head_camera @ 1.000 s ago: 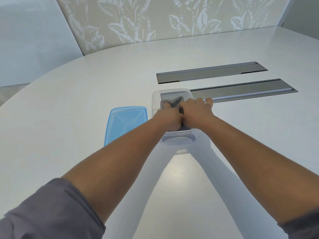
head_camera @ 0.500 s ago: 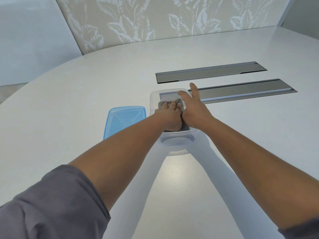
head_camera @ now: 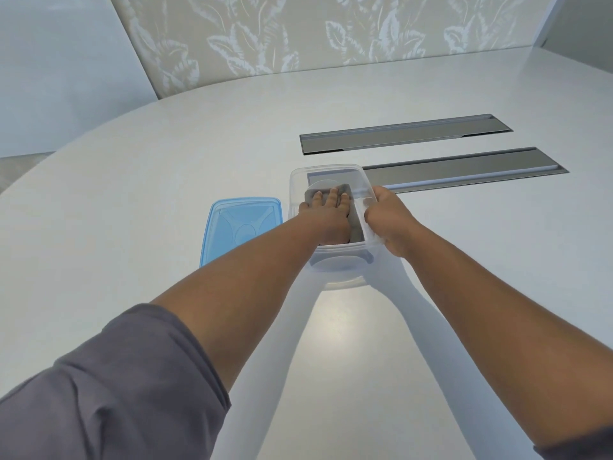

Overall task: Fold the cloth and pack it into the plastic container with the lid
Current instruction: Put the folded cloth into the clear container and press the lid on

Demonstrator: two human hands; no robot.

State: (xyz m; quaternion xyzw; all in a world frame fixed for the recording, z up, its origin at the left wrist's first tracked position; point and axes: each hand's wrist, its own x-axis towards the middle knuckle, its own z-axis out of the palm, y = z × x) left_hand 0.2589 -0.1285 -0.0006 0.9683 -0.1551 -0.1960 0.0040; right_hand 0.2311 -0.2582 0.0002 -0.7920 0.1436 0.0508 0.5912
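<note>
A clear plastic container (head_camera: 335,272) stands on the white table, with a folded grey cloth (head_camera: 356,224) lying inside it. My left hand (head_camera: 326,215) is inside the container, its fingers straight and pressing flat on the cloth. My right hand (head_camera: 386,220) grips the container's right rim, fingers curled over the edge. The blue lid (head_camera: 240,229) lies flat on the table just left of the container, apart from both hands.
Two long grey metal cable hatches (head_camera: 404,136) (head_camera: 464,169) are set into the white table (head_camera: 132,194) behind and right of the container. A patterned wall panel rises past the table's curved far edge.
My right hand has come out of the container and moved to its right rim, taking hold of it. My left hand stayed inside and flattened on the cloth.
</note>
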